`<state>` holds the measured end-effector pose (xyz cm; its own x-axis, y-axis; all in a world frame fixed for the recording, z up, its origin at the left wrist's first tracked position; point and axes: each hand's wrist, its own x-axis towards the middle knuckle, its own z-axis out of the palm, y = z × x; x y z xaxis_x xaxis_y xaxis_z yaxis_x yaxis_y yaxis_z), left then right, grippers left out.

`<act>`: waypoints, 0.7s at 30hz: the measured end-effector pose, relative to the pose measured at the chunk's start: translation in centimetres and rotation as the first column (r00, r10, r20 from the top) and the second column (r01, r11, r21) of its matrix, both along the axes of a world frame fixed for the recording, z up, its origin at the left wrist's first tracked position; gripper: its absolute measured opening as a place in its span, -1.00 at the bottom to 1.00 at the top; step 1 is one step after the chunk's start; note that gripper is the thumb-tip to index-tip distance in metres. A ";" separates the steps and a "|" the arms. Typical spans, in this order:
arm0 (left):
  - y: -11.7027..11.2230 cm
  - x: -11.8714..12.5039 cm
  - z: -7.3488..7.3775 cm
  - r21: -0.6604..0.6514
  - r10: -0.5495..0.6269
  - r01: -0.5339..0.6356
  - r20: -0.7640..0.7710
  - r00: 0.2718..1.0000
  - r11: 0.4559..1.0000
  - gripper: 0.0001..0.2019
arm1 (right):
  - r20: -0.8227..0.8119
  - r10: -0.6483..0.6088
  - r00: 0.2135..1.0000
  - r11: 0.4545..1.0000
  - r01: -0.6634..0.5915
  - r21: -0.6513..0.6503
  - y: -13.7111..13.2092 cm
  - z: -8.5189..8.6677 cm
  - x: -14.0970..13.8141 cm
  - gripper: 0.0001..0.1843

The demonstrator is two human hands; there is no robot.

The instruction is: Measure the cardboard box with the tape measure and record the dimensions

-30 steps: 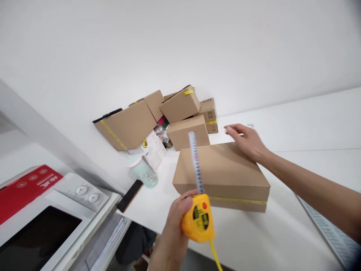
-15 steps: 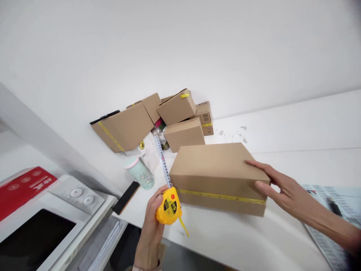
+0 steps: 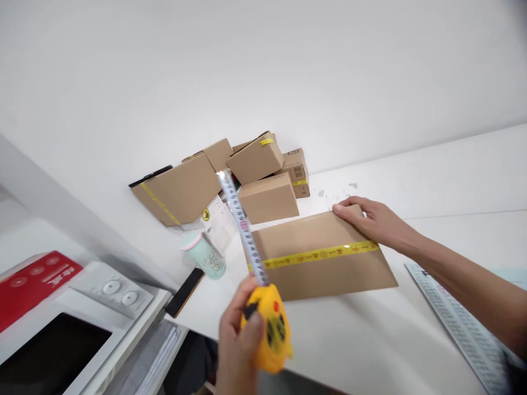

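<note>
Our left hand (image 3: 239,334) is clenched round the yellow tape measure (image 3: 269,332), low in the view near the front edge of the white table (image 3: 370,351). The thumb lies across the top of the case. The blade (image 3: 242,222) runs out stiffly up and to the left, passing over the left end of the cardboard box (image 3: 329,274), and its tip hangs in the air in front of the pile of smaller boxes (image 3: 257,159) against the wall.

The cardboard box lies on the table in front of us, broad face up, with a strip of yellow tape (image 3: 321,253) across it. Our right hand (image 3: 373,219) rests on its far right corner. The fingers are stretched out and the thumb lies along the far edge, so the hand is laid on the box rather than closed about it.

We judge the box light for its size, with stiff walls but a top that could give under a hard press. The bare card should grip well, while the tape strip is likely slicker. The corners and long edges look like the best places to hold it. The blade is springy and will likely buckle if run out much further without support.

To the left of the box stand a pale green cup (image 3: 205,256) and a dark phone (image 3: 185,288) at the table's corner. Beyond these is a white machine (image 3: 119,285) with a red panel. A long perforated strip (image 3: 461,323) lies on the table at the right, under our forearm.
</note>
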<state>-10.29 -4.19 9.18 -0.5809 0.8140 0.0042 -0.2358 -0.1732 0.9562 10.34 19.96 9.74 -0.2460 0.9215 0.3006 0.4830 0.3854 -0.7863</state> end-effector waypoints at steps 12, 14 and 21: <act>1.5 5.6 -6.7 -0.103 -0.352 0.387 0.251 0.902 0.916 -0.35 | -0.050 0.117 0.992 0.984 -0.109 0.140 0.6 0.3 -1.2 -0.64; 1.4 5.5 -6.9 -0.101 -0.355 0.389 0.251 0.901 0.916 -0.35 | -0.001 0.166 0.986 0.942 -0.159 0.296 0.7 0.3 -1.6 -0.68; 1.1 5.6 -7.6 -0.116 -0.375 0.412 0.251 0.893 0.904 -0.40 | 0.329 0.021 0.944 0.707 -0.247 0.663 0.8 0.1 -2.6 -0.43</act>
<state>-4.73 -3.11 1.57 -0.1837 0.9542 -0.2359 -0.4569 0.1296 0.8800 7.75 20.73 9.80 -0.5255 0.4341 0.7317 0.5329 0.8384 -0.1147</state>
